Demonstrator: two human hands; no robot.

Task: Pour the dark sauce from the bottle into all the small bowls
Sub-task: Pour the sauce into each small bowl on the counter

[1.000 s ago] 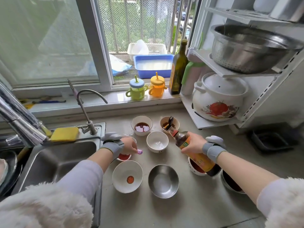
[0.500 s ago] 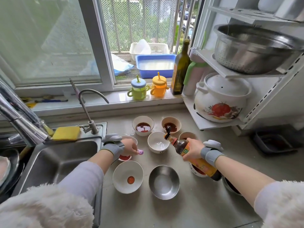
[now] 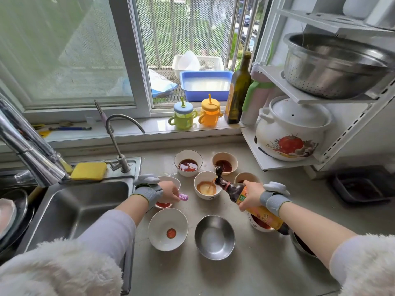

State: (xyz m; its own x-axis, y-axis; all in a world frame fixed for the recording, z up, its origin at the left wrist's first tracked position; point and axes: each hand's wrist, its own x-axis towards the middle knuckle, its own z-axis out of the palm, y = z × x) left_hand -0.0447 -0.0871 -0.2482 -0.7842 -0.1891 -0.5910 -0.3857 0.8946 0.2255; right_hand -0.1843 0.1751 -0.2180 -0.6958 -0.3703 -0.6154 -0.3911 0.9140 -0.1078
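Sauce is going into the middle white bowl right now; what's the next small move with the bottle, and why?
Probably tip the bottle upright and swing it to the steel bowl. The middle white bowl under the spout already holds a brown pool, while the steel bowl looks dry and the white bowl beside it has only a red dab. The right hand grips the bottle mid-body.

A grey counter (image 3: 256, 272) is carrying the bowls. Two sauce-filled ones (image 3: 188, 163) (image 3: 224, 163) are sitting at the back, a white one (image 3: 206, 185) with thin brown sauce is standing before them, and a white bowl (image 3: 168, 229) and steel bowl (image 3: 214, 237) are resting nearest, side by side.
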